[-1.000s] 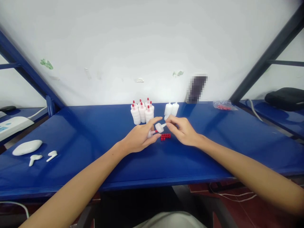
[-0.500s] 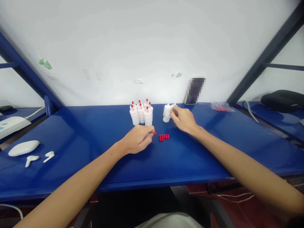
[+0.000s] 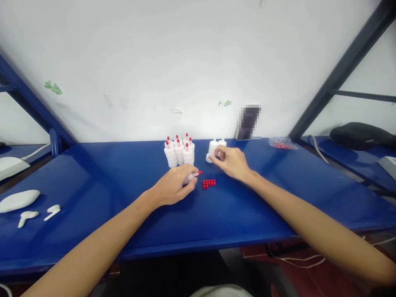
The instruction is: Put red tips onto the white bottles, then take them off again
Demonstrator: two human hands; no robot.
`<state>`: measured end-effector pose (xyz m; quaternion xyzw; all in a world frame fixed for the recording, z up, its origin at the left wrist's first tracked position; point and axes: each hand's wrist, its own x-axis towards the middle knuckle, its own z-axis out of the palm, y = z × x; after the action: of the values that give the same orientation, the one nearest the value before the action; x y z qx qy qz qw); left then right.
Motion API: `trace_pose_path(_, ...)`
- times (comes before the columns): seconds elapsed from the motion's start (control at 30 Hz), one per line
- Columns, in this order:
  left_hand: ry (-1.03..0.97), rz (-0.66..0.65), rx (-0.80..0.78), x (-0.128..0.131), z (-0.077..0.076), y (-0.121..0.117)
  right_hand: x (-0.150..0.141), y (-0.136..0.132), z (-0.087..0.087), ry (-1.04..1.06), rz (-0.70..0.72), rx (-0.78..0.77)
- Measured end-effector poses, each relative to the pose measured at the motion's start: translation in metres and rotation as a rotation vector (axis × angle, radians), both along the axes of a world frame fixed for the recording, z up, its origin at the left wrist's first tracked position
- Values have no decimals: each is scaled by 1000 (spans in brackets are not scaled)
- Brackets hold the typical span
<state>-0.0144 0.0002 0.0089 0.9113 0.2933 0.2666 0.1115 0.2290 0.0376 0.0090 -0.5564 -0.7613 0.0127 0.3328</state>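
My left hand (image 3: pixel 176 183) is wrapped round a small white squeeze bottle (image 3: pixel 191 177), tilted with its red-capped tip pointing right. My right hand (image 3: pixel 232 161) has curled fingers, with a gap between thumb and forefinger. Its thumb tip is beside a short white piece (image 3: pixel 209 158) on the table; whether they touch is unclear. Just behind stand two white bottles with bare nozzles (image 3: pixel 213 147), one partly hidden by the right hand. A cluster of small red caps (image 3: pixel 208 184) lies between my hands. Several red-tipped white bottles (image 3: pixel 179 153) stand grouped behind my left hand.
On the blue table (image 3: pixel 123 222), a white earbud case (image 3: pixel 19 201) and two earbuds (image 3: pixel 53 211) lie left. A phone (image 3: pixel 248 122) leans on the wall. A clear bag of red pieces (image 3: pixel 282 144) lies at the back right, near a blue frame post (image 3: pixel 332 78).
My right hand has moved away from the left hand towards the two bare-nozzle bottles and let go of the white piece with a stem. My left hand keeps its bottle. The view has shifted slightly.
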Motion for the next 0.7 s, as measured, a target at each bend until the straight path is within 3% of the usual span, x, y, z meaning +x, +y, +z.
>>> trace_pose_path(0.13, -7, 47, 46, 2, -5, 3, -9, -23, 5, 158, 87, 93)
trace_pose_path(0.2, -19, 52, 68, 2, -7, 5, -12, -32, 7, 170, 229, 72)
trace_pose_path(0.37, -12, 30, 121, 1, -8, 4, -18, -42, 12, -49, 560, -18)
trace_pose_path(0.57, 68, -71, 202, 2, -3, 0, -21, -48, 18, -128, 626, 3)
trace_pose_path(0.7, 76, -89, 381, 8, -2, -2, -23, -50, 11, -95, 679, 69)
